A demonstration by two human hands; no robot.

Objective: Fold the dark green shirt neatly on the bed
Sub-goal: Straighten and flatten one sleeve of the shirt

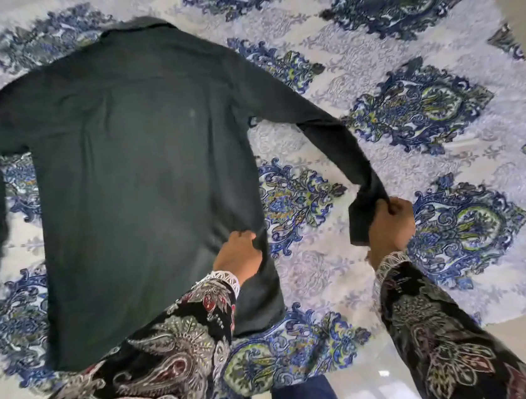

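- dark green shirt (pixel 140 167) flat, back up, on patterned bed (pixel 414 156)
- left hand (pixel 236 253) grip pinching shirt's side edge
- right hand (pixel 391 227) grip holding sleeve cuff (pixel 361 224), lifted

No readable text, labels, brands or numbers anywhere.

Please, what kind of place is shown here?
Probably a bedroom: a white bedspread with blue paisley motifs covers a bed, a dark green long-sleeved shirt lies spread on it, and pale glossy floor shows below.
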